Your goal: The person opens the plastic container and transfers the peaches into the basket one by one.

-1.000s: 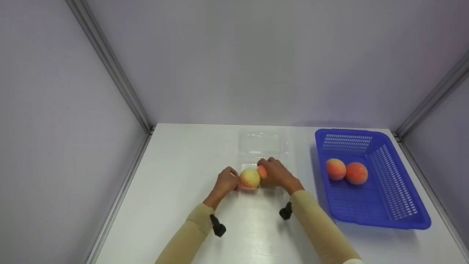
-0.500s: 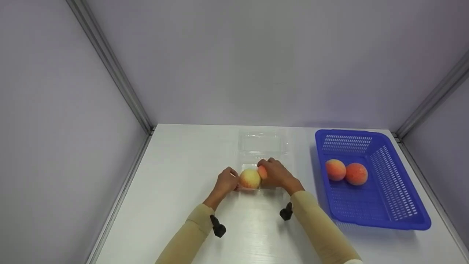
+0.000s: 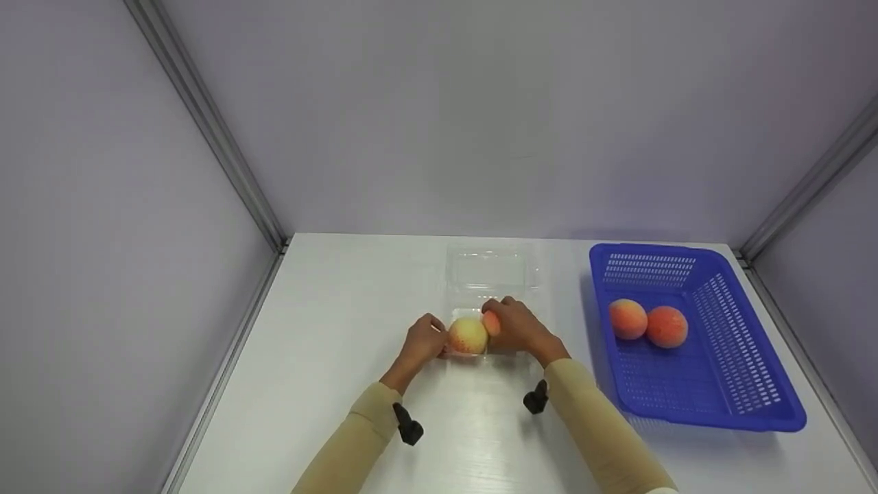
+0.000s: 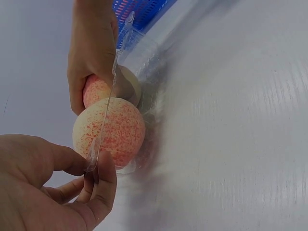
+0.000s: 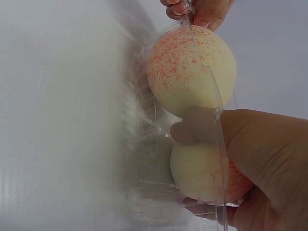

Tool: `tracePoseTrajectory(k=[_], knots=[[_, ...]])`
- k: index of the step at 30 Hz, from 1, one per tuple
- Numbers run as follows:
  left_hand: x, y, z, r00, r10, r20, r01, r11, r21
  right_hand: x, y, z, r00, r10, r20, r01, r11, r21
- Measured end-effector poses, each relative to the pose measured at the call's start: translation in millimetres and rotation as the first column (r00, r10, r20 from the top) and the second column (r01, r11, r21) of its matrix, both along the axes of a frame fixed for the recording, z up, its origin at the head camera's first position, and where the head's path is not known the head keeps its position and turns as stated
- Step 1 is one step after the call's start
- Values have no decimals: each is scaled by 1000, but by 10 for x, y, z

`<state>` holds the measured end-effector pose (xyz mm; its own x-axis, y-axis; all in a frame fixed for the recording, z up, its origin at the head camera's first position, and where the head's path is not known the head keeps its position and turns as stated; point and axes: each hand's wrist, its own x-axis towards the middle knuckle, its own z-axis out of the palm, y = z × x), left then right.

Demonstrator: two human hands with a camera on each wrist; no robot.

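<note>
A clear plastic clamshell box (image 3: 490, 269) lies on the table with its lid folded back toward the wall. One yellow-and-red peach (image 3: 468, 335) sits in the left half of its base. My left hand (image 3: 425, 337) pinches the box's rim at the left side, as the left wrist view shows between thumb and fingers (image 4: 103, 185). With my right hand (image 3: 516, 325) I grip a second peach (image 5: 202, 171) in the right half of the base, thumb between the two fruits. Most of that peach is hidden behind the hand in the head view.
To the right stands a blue plastic basket (image 3: 713, 401) holding two more peaches, a left peach (image 3: 627, 319) and a right peach (image 3: 667, 327). Grey walls with metal corner posts enclose the white table (image 3: 343, 295) at the back and sides.
</note>
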<state>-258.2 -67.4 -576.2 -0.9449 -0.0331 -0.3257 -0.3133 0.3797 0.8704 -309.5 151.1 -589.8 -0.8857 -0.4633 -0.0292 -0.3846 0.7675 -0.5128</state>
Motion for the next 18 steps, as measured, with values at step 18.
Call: tracePoseTrajectory(k=[18], knots=[[-22,14,-7,1000,7,10,-7,1000,-10,-13,27,5,999,-33,30,33,999,17]])
